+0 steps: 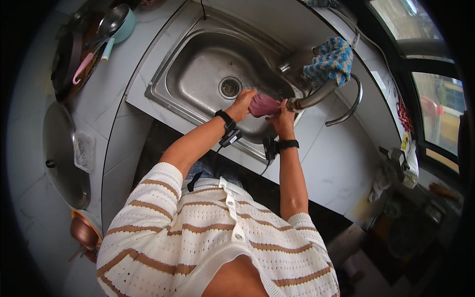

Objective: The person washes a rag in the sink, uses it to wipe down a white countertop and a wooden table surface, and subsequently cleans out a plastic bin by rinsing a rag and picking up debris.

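Observation:
A pink cloth (264, 105) is stretched between my two hands over the stainless steel sink (200, 67). My left hand (243, 104) grips its left end, close to the drain strainer (230, 88). At the other end, my right hand (282, 120) holds the cloth just by the mouth of the metal faucet (315, 97). Part of the right fingers is hidden behind the spout and cloth. Whether water is running I cannot tell. Black straps with small devices circle both wrists.
A blue and white knitted cloth (331, 59) hangs over the faucet, beside a curved metal tube (356, 105). Left on the counter are a mint-handled saucepan (124, 28), a dark pan (66, 61), a large lid (61, 156) and a clear plastic container (84, 150). Windows (439, 107) stand at right.

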Demonstrator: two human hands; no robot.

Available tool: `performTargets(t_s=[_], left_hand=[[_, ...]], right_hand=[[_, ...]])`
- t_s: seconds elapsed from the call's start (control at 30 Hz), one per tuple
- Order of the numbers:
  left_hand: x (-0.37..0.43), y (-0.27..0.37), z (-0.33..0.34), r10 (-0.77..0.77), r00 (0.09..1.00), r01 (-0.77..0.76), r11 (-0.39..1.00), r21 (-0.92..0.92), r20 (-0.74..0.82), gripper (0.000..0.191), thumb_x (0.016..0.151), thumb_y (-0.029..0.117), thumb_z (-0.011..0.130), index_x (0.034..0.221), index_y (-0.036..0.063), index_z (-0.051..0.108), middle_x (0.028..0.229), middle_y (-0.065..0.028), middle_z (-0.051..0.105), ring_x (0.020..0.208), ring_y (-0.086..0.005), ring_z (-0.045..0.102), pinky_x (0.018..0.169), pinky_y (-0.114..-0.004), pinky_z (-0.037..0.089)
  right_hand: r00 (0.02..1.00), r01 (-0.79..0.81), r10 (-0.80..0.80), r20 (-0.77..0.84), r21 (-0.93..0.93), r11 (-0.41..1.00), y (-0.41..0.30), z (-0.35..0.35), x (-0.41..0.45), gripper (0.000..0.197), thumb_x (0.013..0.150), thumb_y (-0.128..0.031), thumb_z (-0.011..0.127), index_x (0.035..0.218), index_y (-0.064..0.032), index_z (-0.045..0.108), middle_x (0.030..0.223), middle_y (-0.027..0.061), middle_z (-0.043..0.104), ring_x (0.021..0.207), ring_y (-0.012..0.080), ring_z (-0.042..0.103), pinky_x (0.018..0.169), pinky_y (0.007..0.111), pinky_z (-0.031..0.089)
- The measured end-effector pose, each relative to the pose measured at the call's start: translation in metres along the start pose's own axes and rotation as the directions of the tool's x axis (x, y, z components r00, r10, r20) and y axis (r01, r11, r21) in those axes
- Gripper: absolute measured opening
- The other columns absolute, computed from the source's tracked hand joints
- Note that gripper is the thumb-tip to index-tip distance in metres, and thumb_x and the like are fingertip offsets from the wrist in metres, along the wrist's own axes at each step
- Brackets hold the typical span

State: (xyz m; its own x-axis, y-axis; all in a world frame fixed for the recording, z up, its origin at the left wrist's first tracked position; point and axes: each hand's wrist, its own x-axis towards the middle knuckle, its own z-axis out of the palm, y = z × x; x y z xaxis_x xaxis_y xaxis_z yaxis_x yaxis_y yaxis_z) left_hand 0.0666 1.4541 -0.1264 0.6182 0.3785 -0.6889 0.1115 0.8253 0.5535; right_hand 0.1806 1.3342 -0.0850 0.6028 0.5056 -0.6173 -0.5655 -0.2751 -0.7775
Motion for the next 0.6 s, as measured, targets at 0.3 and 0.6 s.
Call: performTargets(t_s=[0.3, 0.6], left_hand=[[0.023, -0.035, -0.005, -0.006, 0.916, 0.187, 0.891, -0.413, 0.401, 0.041, 0.09, 0.038, 0.054, 0.123, 0.0173, 0.041, 0.119, -0.0067, 0.052, 0.111, -0.0234, 0.051, 0.085, -0.043, 0.048], [-0.005, -0.024, 0.035, -0.137, 0.985, 0.156, 0.964, -0.215, 0.099, 0.023, 0.09, 0.028, 0.055, 0.087, 0.0057, 0.058, 0.082, -0.007, 0.062, 0.071, -0.0185, 0.062, 0.064, -0.033, 0.052]], right_hand=[[0.839, 0.543, -0.503, 0.205, -0.356, 0.761, 0.02, 0.042, -0.021, 0.03, 0.097, -0.025, 0.047, 0.075, -0.0057, 0.051, 0.069, -0.005, 0.048, 0.063, 0.0052, 0.045, 0.054, 0.026, 0.04], [0.651, 0.404, -0.736, 0.183, -0.905, 0.132, 0.03, 0.012, 0.021, 0.021, 0.089, -0.025, 0.055, 0.083, -0.0047, 0.058, 0.068, 0.0122, 0.061, 0.056, 0.0338, 0.061, 0.051, 0.044, 0.045]])
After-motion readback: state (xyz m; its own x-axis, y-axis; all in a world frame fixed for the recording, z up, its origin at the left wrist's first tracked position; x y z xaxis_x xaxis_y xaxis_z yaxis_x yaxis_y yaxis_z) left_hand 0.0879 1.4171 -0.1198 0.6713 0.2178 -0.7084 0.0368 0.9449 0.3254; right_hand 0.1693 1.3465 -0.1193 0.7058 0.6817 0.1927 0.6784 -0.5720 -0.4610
